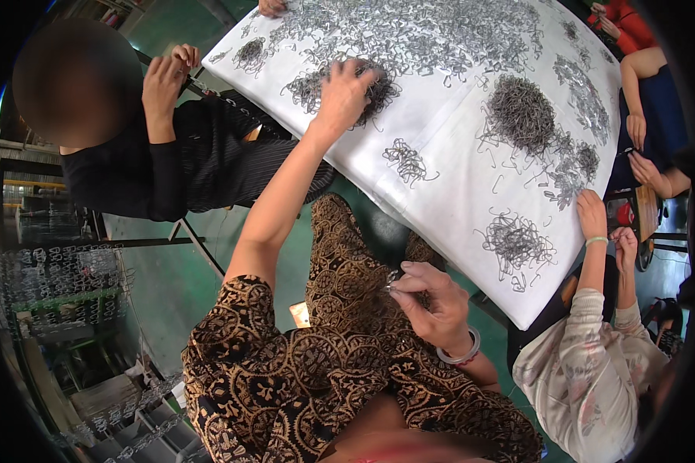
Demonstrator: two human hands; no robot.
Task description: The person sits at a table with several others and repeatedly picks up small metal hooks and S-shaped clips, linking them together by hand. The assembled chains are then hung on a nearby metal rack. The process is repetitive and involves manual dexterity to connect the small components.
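The dark tangled heap of small bent grey wire hooks [371,91] lies on the white sheet-covered table [455,224], up and ahead of me, and my left hand [346,94] is on it, arm stretched forward, fingers spread and pressing into its near-left side. I can't tell whether those fingers have closed on any hooks. My right hand [432,297] is well apart from the heap, low over my brown patterned lap, fingers pinched together on a small shiny metal piece [392,278] too tiny to make out. The left is plainly the nearer hand. Other heaps sit further right; co-workers' hands crowd the table edges.
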